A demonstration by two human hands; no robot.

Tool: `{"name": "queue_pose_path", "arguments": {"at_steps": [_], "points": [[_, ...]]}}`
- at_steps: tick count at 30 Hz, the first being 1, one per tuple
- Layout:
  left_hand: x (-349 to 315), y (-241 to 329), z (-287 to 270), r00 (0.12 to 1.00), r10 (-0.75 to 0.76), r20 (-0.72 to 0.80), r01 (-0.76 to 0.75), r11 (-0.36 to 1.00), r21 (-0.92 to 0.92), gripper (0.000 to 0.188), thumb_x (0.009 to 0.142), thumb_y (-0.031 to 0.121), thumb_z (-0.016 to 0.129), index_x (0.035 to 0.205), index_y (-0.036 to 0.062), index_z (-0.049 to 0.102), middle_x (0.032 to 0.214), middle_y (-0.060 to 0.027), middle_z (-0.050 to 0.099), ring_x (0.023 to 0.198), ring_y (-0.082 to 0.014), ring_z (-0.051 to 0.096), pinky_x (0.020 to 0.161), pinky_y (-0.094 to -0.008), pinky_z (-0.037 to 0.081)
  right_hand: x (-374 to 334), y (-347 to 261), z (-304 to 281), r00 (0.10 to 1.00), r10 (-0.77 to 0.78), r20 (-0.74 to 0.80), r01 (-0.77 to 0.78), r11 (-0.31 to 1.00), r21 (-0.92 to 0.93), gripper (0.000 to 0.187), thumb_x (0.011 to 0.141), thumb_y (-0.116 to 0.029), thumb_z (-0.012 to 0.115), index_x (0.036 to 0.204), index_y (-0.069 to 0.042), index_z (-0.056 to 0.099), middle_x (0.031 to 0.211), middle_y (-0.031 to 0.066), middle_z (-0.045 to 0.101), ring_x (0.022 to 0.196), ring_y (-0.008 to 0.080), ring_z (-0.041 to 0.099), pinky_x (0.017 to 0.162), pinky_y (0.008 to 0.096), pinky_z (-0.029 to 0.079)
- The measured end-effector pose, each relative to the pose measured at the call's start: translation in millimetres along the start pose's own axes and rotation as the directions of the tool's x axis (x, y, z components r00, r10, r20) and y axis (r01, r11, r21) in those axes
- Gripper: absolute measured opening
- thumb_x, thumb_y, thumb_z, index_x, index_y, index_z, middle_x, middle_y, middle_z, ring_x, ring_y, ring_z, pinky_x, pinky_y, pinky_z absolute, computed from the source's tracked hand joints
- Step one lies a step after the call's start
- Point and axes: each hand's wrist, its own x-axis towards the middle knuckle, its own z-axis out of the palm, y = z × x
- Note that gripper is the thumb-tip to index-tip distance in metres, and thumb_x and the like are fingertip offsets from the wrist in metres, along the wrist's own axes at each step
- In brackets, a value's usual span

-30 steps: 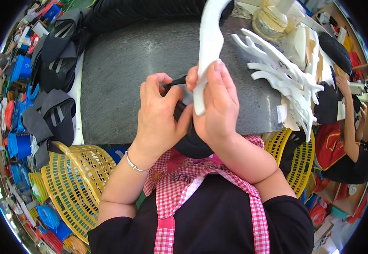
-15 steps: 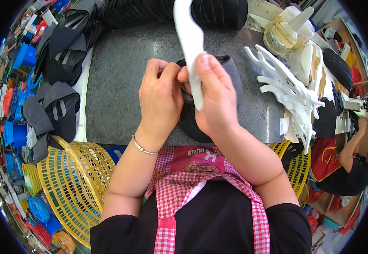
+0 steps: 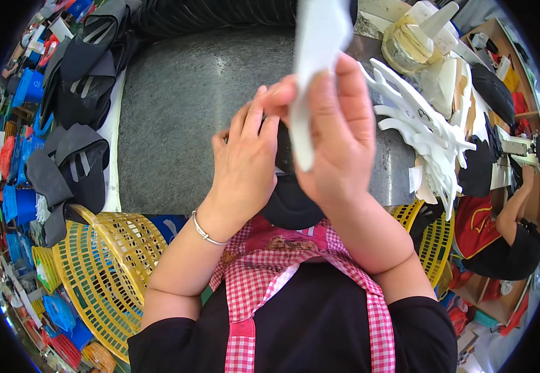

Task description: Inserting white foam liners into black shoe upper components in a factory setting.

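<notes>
My right hand (image 3: 341, 140) grips a flat white curved piece (image 3: 323, 43), wavy along one edge, between thumb and fingers. Its upper end reaches past the top of the view and is blurred. Beneath both hands lies a black padded fabric piece (image 3: 291, 202), with its rounded end over the table's near edge; much of it is hidden. My left hand (image 3: 245, 155) rests palm down at the left side of the black piece. Its fingers are stretched and slightly apart, pointing toward the white piece, while its thumb is mostly hidden.
Several white curved pieces (image 3: 422, 124) lie heaped on the right, before a glue-stained container (image 3: 410, 46). Dark fabric pieces (image 3: 80, 161) are piled at left; a black stack (image 3: 214, 18) lines the back. Yellow baskets (image 3: 105, 267) flank me. Another person (image 3: 512, 236) sits at far right.
The right hand and the white piece have shifted right and up. The black piece has come nearer to my body, and my left hand has gone from a pinch to stretched fingers.
</notes>
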Motion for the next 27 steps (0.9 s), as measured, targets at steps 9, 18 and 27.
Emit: {"name": "queue_pose_path", "arguments": {"at_steps": [9, 18, 27], "points": [[11, -19, -10, 0.963, -0.236, -0.131, 0.164, 0.897, -0.411, 0.016, 0.08, 0.008, 0.069, 0.091, 0.0047, 0.057, 0.087, -0.015, 0.068, 0.086, -0.0391, 0.068, 0.072, -0.046, 0.052, -8, 5, -45, 0.929, 0.351, 0.114, -0.294, 0.89, -0.348, 0.024, 0.096, -0.026, 0.067, 0.091, -0.004, 0.063, 0.077, 0.0002, 0.064, 0.071, 0.0073, 0.057, 0.067, 0.0232, 0.044], [11, -17, -9, 0.993, -0.083, -0.084, 0.013, 0.783, -0.622, 0.03, 0.085, 0.001, 0.069, 0.114, 0.0053, 0.072, 0.098, -0.0152, 0.073, 0.086, -0.0242, 0.072, 0.079, -0.0308, 0.054, -16, -25, -66, 0.928, 0.271, 0.257, 0.144, 0.375, -0.916, 0.016, 0.083, -0.012, 0.073, 0.091, -0.001, 0.064, 0.076, 0.0141, 0.064, 0.065, 0.0307, 0.063, 0.063, 0.0374, 0.051], [9, -15, -16, 0.994, -0.081, 0.076, 0.11, 0.785, -0.61, 0.037, 0.089, -0.003, 0.061, 0.124, 0.0055, 0.068, 0.104, -0.0162, 0.074, 0.093, -0.0186, 0.072, 0.083, -0.0297, 0.053, -15, -17, -62, 0.905, 0.072, 0.418, 0.408, 0.122, -0.905, 0.016, 0.08, -0.012, 0.074, 0.087, -0.006, 0.061, 0.081, 0.0083, 0.061, 0.07, 0.0321, 0.066, 0.058, 0.0422, 0.052]]}}
